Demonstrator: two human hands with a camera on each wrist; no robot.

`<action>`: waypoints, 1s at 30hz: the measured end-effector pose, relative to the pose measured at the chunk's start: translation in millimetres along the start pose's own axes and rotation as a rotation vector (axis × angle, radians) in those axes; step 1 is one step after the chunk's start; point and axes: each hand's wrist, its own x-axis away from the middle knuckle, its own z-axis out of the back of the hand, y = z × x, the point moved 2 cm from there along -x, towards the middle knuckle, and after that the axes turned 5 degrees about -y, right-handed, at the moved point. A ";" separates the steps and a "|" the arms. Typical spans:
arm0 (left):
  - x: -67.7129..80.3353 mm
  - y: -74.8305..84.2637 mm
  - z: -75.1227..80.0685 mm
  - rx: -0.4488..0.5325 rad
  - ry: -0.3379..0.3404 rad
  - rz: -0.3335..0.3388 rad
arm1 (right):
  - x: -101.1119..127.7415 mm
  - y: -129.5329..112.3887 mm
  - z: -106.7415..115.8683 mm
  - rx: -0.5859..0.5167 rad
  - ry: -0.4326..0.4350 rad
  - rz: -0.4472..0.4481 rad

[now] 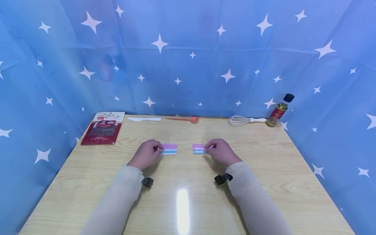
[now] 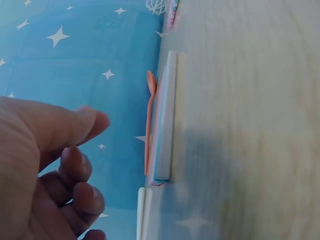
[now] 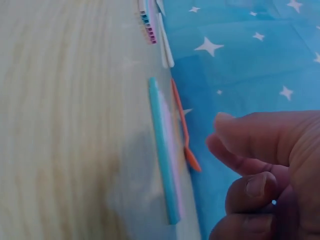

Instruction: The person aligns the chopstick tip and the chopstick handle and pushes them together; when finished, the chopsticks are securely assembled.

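Between both hands, two straw bundles lie flat on the table (image 1: 264, 163): left hand (image 1: 146, 153) curled beside left bundle (image 1: 169, 149), right hand (image 1: 221, 151) beside right bundle (image 1: 198, 148). Actual pinch: cannot tell. Judged release or regrasp step; next needs a clean pinch.

Near the table's (image 1: 264, 182) middle, the left hand (image 1: 146, 153) touches one pink-and-blue straw bundle (image 1: 169, 149); the right hand (image 1: 221, 151) touches another bundle (image 1: 198, 148) just beside it.
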 end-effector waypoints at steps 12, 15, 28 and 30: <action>-2.6 -0.5 -2.9 -0.011 -0.095 0.034 | -2.5 5.6 -3.4 0.055 -0.049 -0.020; -2.7 -0.9 -3.2 -0.020 -0.109 0.020 | -3.0 6.2 -4.6 0.055 -0.052 -0.038; 0.3 -4.6 -3.7 -0.030 -0.132 0.021 | -5.4 4.6 -7.4 0.071 -0.040 -0.044; 0.6 -5.9 -4.3 -0.033 -0.134 0.026 | -5.7 5.2 -8.7 0.073 -0.043 -0.045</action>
